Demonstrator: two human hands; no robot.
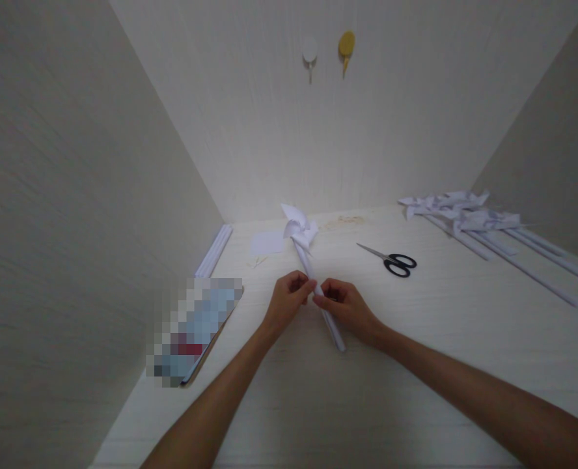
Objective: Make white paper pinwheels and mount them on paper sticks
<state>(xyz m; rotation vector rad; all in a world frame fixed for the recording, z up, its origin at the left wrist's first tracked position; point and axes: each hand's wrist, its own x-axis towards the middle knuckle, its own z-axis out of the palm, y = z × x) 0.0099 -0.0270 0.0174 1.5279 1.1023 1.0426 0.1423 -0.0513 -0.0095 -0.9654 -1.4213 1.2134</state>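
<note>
A white paper pinwheel (301,229) on a rolled paper stick lies slantwise in front of me, its blades toward the back wall. My left hand (291,293) pinches the stick near its middle between thumb and fingers. Just below that spot, my right hand (345,306) grips the same stick from the other side. The stick's lower end sticks out beneath my hands. Behind my left hand a flat white paper sheet (267,243) rests on the surface. Scissors (389,259) with black handles lie to the right of the pinwheel, beyond my right hand.
Several finished pinwheels (465,212) are heaped at the back right. At the left wall are rolled paper sticks (214,251) and a pixelated flat object (204,332). Thin sticks (257,262) and small tan bits (347,221) lie nearby. White (310,51) and yellow (346,44) hooks are on the wall.
</note>
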